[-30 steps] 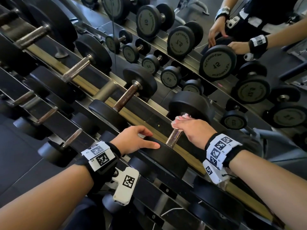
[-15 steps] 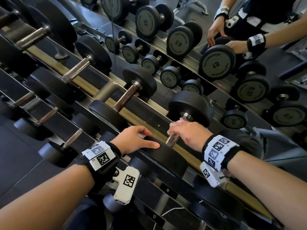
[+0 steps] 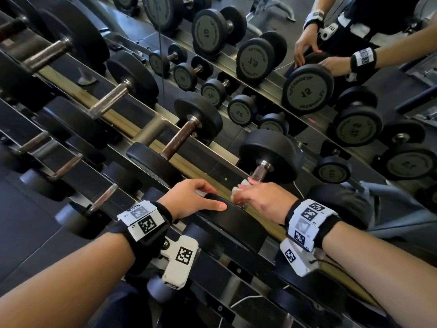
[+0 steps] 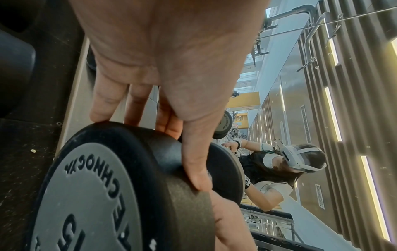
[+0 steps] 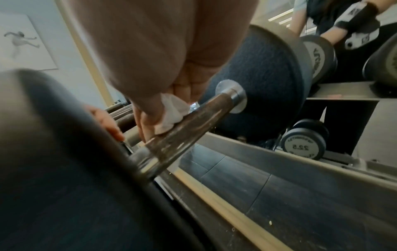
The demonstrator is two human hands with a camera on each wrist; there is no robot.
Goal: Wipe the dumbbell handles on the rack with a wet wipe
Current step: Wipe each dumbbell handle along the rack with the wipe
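A black dumbbell lies across the top rail of the rack [image 3: 189, 171], with its near head [image 3: 234, 223] toward me and its far head [image 3: 269, 155] by the mirror. My left hand [image 3: 194, 200] grips the near head's rim [image 4: 133, 141], thumb on top and fingers curled over the far side. My right hand [image 3: 257, 197] is wrapped round the near part of the metal handle [image 5: 193, 122] with a white wet wipe [image 5: 171, 113] pressed against it. The far end of the handle [image 3: 260, 172] shows bare.
More dumbbells sit on the top rail to the left, the closest one [image 3: 179, 140] a hand's width away. Lower tiers hold smaller dumbbells [image 3: 94, 207]. A wall mirror [image 3: 307, 91] behind the rack reflects the weights and me.
My right hand with the wipe has slid along the handle toward me, from the far end to the near end, baring the far end. The left hand has stayed on the near head.
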